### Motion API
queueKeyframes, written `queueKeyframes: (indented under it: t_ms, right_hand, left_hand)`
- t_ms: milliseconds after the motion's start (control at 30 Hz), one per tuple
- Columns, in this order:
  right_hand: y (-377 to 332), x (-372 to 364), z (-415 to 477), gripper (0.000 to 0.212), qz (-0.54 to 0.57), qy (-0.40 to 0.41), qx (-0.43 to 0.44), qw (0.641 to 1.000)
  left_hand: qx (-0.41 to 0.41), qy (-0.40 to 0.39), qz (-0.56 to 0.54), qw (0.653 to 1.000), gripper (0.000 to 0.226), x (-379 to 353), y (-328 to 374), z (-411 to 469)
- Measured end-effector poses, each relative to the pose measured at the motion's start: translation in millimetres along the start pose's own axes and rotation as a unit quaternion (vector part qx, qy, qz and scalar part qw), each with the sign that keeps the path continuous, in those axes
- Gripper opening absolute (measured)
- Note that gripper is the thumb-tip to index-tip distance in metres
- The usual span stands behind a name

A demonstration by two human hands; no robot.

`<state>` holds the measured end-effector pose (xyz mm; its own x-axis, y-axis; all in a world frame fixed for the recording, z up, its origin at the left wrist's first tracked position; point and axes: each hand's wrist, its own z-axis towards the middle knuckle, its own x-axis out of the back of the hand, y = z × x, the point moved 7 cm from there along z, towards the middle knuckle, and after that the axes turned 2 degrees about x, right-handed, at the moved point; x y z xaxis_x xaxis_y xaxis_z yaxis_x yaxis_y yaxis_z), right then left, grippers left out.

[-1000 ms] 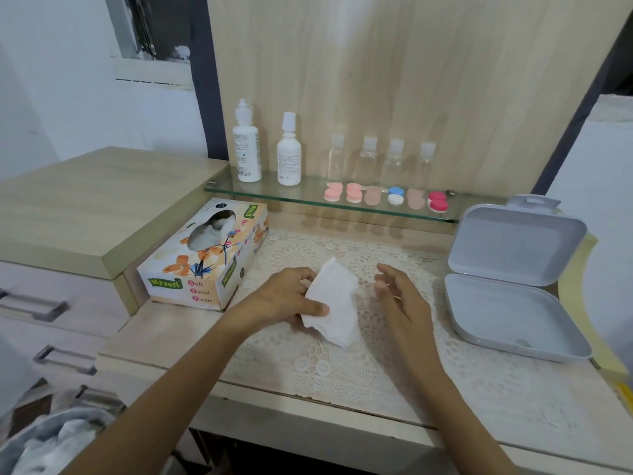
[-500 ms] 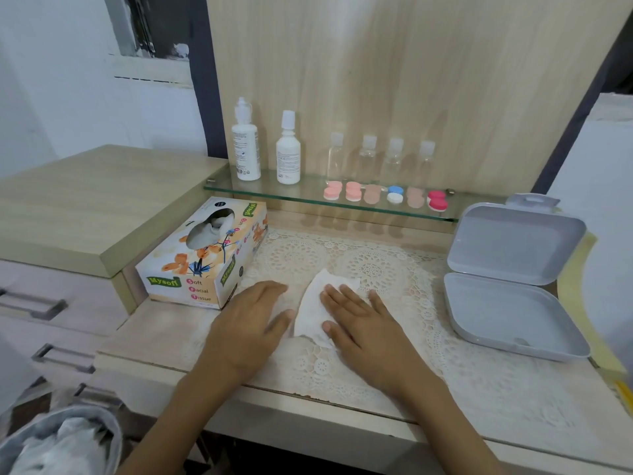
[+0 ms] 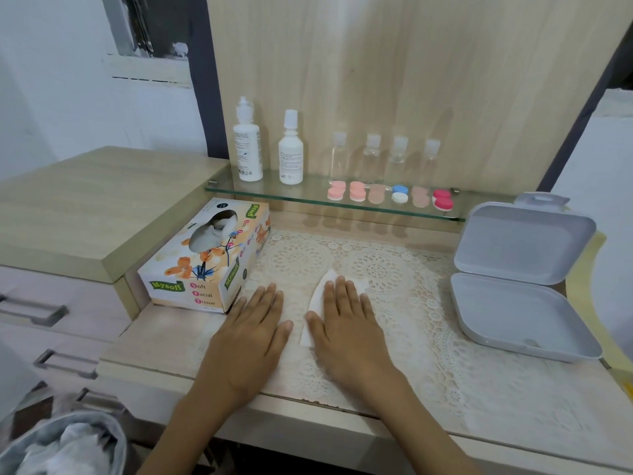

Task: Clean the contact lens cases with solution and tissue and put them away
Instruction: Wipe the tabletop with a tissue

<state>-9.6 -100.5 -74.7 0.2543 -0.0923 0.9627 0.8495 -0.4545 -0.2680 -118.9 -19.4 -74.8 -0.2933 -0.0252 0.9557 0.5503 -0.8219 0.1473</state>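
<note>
A white tissue (image 3: 318,296) lies flat on the lace mat (image 3: 394,286). My right hand (image 3: 346,323) presses it down with straight fingers and covers most of it. Just left of the tissue, my left hand (image 3: 253,334) rests flat on the mat. Several contact lens cases stand in a row on the glass shelf (image 3: 308,200): pink ones (image 3: 346,193), beige ones (image 3: 376,194), a blue and white one (image 3: 399,194) and a red one (image 3: 443,199). Two white solution bottles (image 3: 247,145) (image 3: 290,152) stand at the shelf's left end.
A tissue box (image 3: 205,262) sits left of the mat. An open grey storage box (image 3: 520,289) lies at the right. Several small clear bottles (image 3: 383,156) stand behind the cases. A bin (image 3: 65,447) with used tissue is at lower left.
The tissue went from held in my left hand above the mat to lying flat on it. Both hands came down and flattened, the right one onto the tissue.
</note>
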Motion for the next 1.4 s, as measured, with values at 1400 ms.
queueKeyframes:
  t_ms: [1400]
  right_hand:
    - [18.7,7.8,45.9,0.063,-0.052,-0.002,0.028,0.998]
  left_hand:
    - [0.043,0.089,-0.053,0.994,0.058,14.5,0.0,-3.8]
